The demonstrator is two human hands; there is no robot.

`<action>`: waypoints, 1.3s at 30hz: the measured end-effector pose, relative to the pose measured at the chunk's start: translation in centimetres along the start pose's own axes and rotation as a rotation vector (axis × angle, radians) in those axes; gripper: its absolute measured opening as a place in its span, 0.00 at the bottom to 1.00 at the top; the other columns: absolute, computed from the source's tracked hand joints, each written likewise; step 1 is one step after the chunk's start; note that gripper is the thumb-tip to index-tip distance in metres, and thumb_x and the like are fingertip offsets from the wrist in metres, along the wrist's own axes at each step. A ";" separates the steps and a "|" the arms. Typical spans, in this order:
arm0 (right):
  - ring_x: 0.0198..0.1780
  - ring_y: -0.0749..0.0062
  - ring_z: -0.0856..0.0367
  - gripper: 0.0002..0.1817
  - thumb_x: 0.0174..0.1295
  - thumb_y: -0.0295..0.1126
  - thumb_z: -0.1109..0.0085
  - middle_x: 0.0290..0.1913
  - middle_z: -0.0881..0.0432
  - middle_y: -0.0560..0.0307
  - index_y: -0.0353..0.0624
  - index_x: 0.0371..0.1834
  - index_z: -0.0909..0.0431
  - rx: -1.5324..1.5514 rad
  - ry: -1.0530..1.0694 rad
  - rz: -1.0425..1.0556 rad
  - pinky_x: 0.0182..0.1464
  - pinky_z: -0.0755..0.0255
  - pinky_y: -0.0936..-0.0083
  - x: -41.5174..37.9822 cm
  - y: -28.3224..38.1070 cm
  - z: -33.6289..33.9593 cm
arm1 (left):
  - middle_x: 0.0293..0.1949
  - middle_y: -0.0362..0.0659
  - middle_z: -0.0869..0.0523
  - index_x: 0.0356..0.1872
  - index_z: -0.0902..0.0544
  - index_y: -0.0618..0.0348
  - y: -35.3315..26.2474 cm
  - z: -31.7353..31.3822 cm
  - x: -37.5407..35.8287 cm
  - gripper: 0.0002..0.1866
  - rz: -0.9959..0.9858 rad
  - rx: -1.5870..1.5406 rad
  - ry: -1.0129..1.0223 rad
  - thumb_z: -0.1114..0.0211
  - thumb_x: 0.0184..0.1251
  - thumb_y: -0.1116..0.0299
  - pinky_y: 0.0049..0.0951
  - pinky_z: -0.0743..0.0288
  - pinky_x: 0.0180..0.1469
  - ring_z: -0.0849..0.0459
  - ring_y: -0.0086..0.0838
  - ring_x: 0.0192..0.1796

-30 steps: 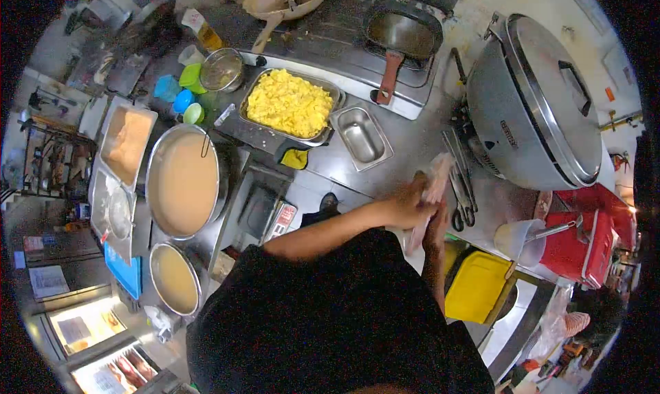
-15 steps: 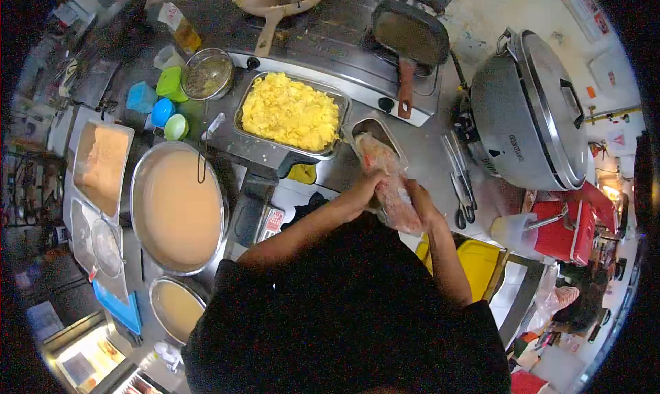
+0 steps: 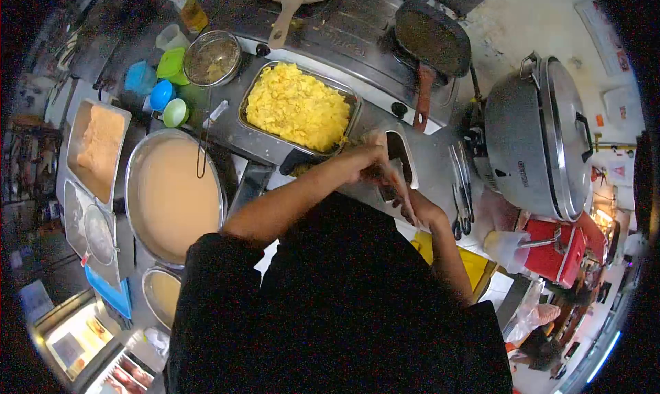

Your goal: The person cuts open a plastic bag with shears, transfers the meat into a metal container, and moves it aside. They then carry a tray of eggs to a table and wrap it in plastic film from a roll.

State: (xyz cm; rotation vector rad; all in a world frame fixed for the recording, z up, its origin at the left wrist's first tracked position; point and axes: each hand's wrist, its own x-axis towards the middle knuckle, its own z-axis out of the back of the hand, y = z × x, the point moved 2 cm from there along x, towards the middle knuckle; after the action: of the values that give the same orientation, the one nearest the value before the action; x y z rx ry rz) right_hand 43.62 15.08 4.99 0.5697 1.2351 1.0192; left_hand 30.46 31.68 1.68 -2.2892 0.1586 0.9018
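Observation:
A clear plastic bag of pinkish food (image 3: 400,186) is seen nearly edge-on and blurred between my hands. My left hand (image 3: 366,161) is closed at its upper part, with the fingers smeared by motion. Lower down, my right hand (image 3: 425,212) is closed on the bag's other end. Behind the hands lies a narrow metal tray (image 3: 406,150) with something dark inside, partly covered. Just left of it is a metal tray (image 3: 356,115) heaped with yellow scrambled egg (image 3: 297,106).
A large bowl of pale orange liquid (image 3: 173,194) stands at the left, near a strainer (image 3: 213,58). Pans (image 3: 432,40) rest on the stove behind. Tongs and scissors (image 3: 462,188) lie right of my hands, beside a big cooker (image 3: 519,139) and a red box (image 3: 555,252).
The bag has turned from its broad side to nearly edge-on. My left hand has moved up over its upper end, and more of the narrow tray shows. The view has shifted slightly.

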 end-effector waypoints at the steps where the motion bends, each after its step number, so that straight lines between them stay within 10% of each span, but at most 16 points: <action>1: 0.16 0.74 0.31 0.25 0.71 0.50 0.55 0.16 0.29 0.62 0.37 0.52 0.27 -0.038 0.045 -0.020 0.18 0.36 0.76 0.1 0.1 0.3 | 0.27 0.44 0.15 0.43 0.23 0.52 -0.3 0.2 0.6 0.14 -0.070 0.077 -0.021 0.43 0.64 0.54 0.35 0.17 0.28 0.13 0.37 0.26; 4: 0.21 0.62 0.24 0.24 0.70 0.48 0.52 0.17 0.25 0.56 0.37 0.55 0.27 -0.433 0.109 -0.134 0.25 0.30 0.70 1.1 0.6 2.1 | 0.32 0.47 0.14 0.51 0.24 0.53 -1.8 1.6 1.5 0.19 0.077 -0.003 -0.060 0.43 0.69 0.51 0.39 0.15 0.32 0.12 0.37 0.31; 6: 0.25 0.52 0.20 0.23 0.70 0.48 0.51 0.18 0.23 0.51 0.38 0.54 0.26 -1.113 -0.033 0.160 0.31 0.26 0.63 1.6 1.5 2.7 | 0.36 0.48 0.14 0.54 0.25 0.53 -0.8 3.1 3.9 0.22 0.094 -0.054 0.015 0.44 0.71 0.48 0.41 0.14 0.36 0.12 0.38 0.34; 7: 0.29 0.45 0.19 0.24 0.70 0.47 0.50 0.25 0.20 0.46 0.38 0.58 0.29 -0.927 -0.126 0.134 0.35 0.25 0.59 1.4 4.0 2.5 | 0.52 0.45 0.16 0.59 0.24 0.50 -0.6 3.5 3.9 0.34 0.114 0.067 -0.007 0.40 0.62 0.34 0.43 0.19 0.50 0.15 0.38 0.48; 12: 0.35 0.34 0.18 0.28 0.70 0.41 0.48 0.44 0.18 0.39 0.38 0.68 0.38 -0.552 -0.544 0.471 0.40 0.23 0.53 0.1 9.6 -0.1 | 0.47 0.43 0.14 0.56 0.22 0.48 -1.7 3.1 2.5 0.30 -0.066 0.159 0.087 0.43 0.66 0.36 0.40 0.19 0.45 0.15 0.35 0.43; 16: 0.36 0.35 0.18 0.28 0.67 0.42 0.44 0.45 0.18 0.37 0.38 0.65 0.34 -0.724 -0.390 -0.054 0.38 0.22 0.53 1.5 6.9 0.2 | 0.44 0.46 0.14 0.52 0.19 0.51 -3.2 1.2 2.0 0.25 0.099 0.228 -0.137 0.46 0.70 0.42 0.39 0.20 0.45 0.15 0.41 0.40; 19: 0.36 0.39 0.17 0.30 0.64 0.45 0.42 0.39 0.18 0.34 0.36 0.63 0.33 -0.788 -0.488 0.135 0.35 0.23 0.53 2.1 7.3 1.0 | 0.43 0.53 0.16 0.49 0.19 0.56 -3.5 5.4 3.4 0.22 -0.345 1.061 -0.064 0.42 0.68 0.49 0.43 0.21 0.47 0.16 0.52 0.42; 25: 0.28 0.41 0.17 0.23 0.66 0.50 0.46 0.24 0.19 0.36 0.36 0.41 0.20 -0.853 -0.629 0.228 0.29 0.26 0.50 4.9 6.7 3.4 | 0.48 0.62 0.21 0.61 0.33 0.61 -5.1 0.6 -2.6 0.30 -0.583 0.973 -0.952 0.35 0.63 0.56 0.51 0.26 0.55 0.20 0.60 0.51; 29: 0.25 0.40 0.18 0.22 0.65 0.48 0.44 0.21 0.20 0.37 0.38 0.29 0.21 -0.848 -0.654 0.215 0.27 0.26 0.49 3.8 7.6 4.5 | 0.59 0.64 0.28 0.70 0.43 0.67 1.3 0.2 -1.1 0.41 -0.882 0.884 -0.516 0.34 0.60 0.60 0.48 0.35 0.66 0.28 0.57 0.63; 39: 0.36 0.45 0.15 0.31 0.58 0.59 0.39 0.35 0.15 0.41 0.36 0.42 0.22 -0.772 -0.698 0.061 0.36 0.22 0.56 3.7 7.8 2.9 | 0.47 0.74 0.23 0.66 0.47 0.76 8.2 0.5 3.5 0.38 -0.649 0.882 -0.614 0.40 0.67 0.58 0.57 0.27 0.53 0.21 0.67 0.49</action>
State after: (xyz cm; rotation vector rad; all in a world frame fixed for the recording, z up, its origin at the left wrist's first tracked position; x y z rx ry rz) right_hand 43.86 22.43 10.43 0.2989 0.1691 1.1167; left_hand 30.07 26.09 -5.19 -1.0730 -0.3709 0.8844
